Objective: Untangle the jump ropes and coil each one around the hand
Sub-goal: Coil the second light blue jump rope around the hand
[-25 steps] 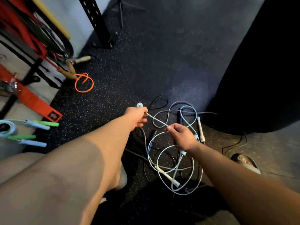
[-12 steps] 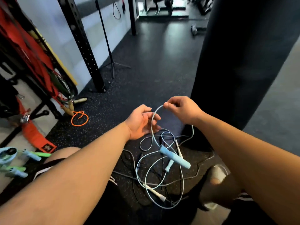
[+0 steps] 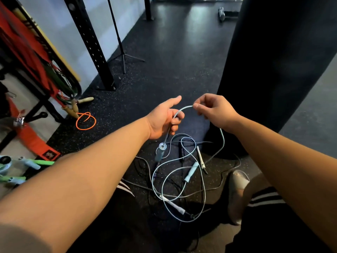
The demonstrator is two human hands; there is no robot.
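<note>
A light blue jump rope (image 3: 183, 109) arcs between my two hands above the floor. My left hand (image 3: 164, 119) holds it with fingers curled round the cord and the thumb stretched out; one blue handle (image 3: 160, 152) hangs just below that hand. My right hand (image 3: 214, 110) pinches the cord at its fingertips, and the rope drops from there to the floor. The other blue handle (image 3: 190, 171) lies in a tangle (image 3: 182, 189) with a white-handled rope (image 3: 200, 158) and thin black ropes.
A black punching bag (image 3: 273, 70) stands right behind the tangle. A black rack post (image 3: 91, 42) and tripod stand (image 3: 121, 52) are at the left back. An orange rope (image 3: 85, 121) and green-and-blue-handled ropes (image 3: 29, 164) lie at the left. My shoe (image 3: 237, 189) is beside the pile.
Both hands have risen from the pile with the light blue rope. The blue handle now hangs right under my left hand. The view has tilted up.
</note>
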